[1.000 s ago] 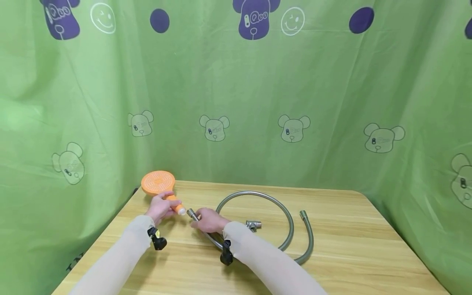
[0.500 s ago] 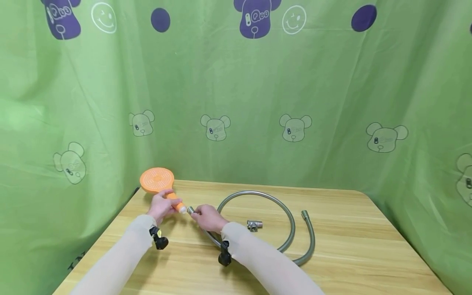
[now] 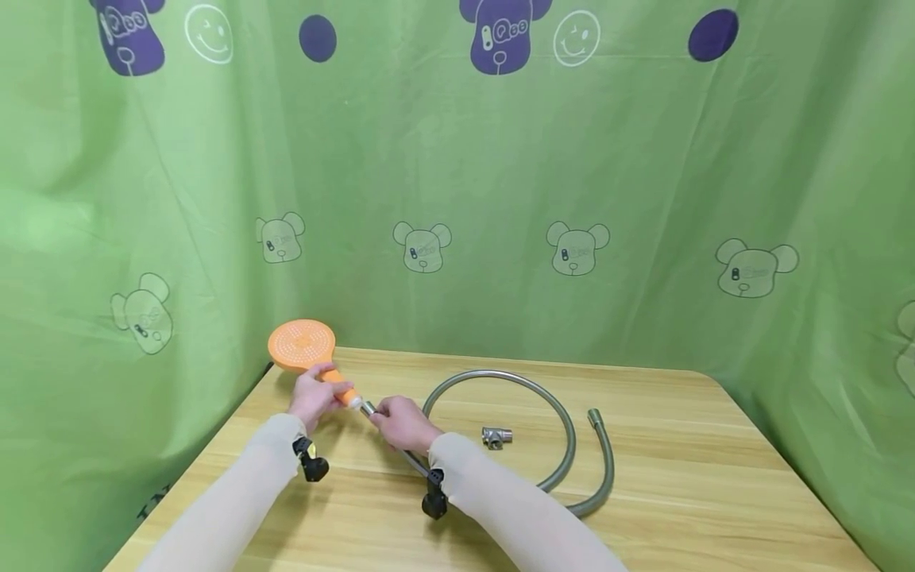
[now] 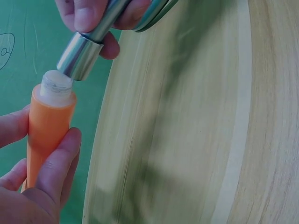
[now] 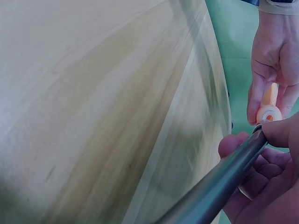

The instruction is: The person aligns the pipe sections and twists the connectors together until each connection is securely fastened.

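Orange plastic formed the shower head (image 3: pixel 302 343), its round, dotted face lying toward the table's far left and its smooth handle (image 4: pixel 49 126) ending in a whitish threaded tip (image 4: pixel 57 84). The left hand (image 3: pixel 314 397) held that handle between thumb and fingers. Just right of it, the right hand (image 3: pixel 405 425) gripped the grey, glossy hose (image 3: pixel 493 373) close behind its shiny metal collar (image 4: pixel 79 56). The collar's mouth sat right at the tip, tilted and a little to one side; whether they touched could not be told.

Done well, this step probably called for bringing collar and handle into one straight line before turning, since a slanted start might have crossed the threads. Light finger turns, with the handle kept steady and the hose slack, seemed wiser than force.

The hose looped stiffly across the wood-grained table (image 3: pixel 679 445), its free end (image 3: pixel 594 417) curving up at the right. Inside the loop lay a stubby, silvery tee fitting (image 3: pixel 496 437).
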Motion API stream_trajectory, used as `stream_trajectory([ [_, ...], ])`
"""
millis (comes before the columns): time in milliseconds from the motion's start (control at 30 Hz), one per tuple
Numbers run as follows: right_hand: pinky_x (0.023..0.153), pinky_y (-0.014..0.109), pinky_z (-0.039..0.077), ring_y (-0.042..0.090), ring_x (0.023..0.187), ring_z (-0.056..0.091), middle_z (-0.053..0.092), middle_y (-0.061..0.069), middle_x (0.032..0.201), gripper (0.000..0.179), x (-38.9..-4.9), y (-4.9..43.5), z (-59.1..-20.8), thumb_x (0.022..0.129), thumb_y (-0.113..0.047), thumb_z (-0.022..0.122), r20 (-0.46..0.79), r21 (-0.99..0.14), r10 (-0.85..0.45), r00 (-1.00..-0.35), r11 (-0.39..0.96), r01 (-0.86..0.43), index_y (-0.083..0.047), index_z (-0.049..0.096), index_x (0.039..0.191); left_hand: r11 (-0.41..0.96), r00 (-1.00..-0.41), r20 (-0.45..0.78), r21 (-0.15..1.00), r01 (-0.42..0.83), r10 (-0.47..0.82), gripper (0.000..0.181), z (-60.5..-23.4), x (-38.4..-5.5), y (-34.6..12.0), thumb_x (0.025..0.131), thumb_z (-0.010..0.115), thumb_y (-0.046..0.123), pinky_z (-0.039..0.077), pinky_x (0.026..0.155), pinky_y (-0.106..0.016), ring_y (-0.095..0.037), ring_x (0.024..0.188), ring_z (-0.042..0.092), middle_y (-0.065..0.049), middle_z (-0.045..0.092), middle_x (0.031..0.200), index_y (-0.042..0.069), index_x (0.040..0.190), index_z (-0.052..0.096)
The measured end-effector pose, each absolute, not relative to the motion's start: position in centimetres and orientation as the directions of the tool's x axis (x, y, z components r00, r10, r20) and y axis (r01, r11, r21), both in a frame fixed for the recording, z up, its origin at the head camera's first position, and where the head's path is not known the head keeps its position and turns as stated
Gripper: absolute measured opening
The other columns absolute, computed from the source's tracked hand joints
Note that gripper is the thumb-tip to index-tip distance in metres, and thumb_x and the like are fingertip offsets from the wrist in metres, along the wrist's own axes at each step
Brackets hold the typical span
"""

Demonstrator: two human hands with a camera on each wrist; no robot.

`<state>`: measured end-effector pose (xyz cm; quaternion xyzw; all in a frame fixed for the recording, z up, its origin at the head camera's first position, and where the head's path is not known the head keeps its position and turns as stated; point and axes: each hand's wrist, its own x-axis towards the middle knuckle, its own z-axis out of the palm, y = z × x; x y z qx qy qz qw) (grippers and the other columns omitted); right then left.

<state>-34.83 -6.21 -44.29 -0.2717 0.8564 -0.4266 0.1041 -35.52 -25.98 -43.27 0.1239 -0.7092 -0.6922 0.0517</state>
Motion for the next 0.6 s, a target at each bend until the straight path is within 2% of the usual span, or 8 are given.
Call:
stream_trajectory([
  [267, 0.040, 0.020, 0.035, 0.011, 0.043, 0.047, 0.051, -0.001, 0.056, 0.023, -34.61, -6.42, -43.99, 0.103, -0.014, 0.055, 0.068, -0.797, -0.557, -0.827, 0.468, -0.381, 0.004, 0.068, 0.102, 0.011, -0.963, -0.081, 0.996, -0.087, -0.258, 0.067, -43.29, -35.45, -25.88, 0.091, 0.067, -0.004, 0.061, 0.081, -0.031, -0.030, 0.100, 0.065, -0.033, 0.042, 0.140, -0.001, 0.150, 0.037],
  [600, 0.039, 0.021, 0.036, 0.012, 0.043, 0.048, 0.053, -0.001, 0.058, 0.022, -34.57, -6.71, -43.94, 0.101, -0.016, 0.058, 0.067, -0.796, -0.526, -0.848, 0.485, -0.363, 0.002, 0.070, 0.101, 0.007, -0.958, -0.082, 0.996, -0.087, -0.275, 0.066, -43.42, -35.65, -25.55, 0.089, 0.069, -0.004, 0.061, 0.076, -0.028, -0.024, 0.087, 0.067, -0.032, 0.043, 0.137, 0.001, 0.148, 0.040],
])
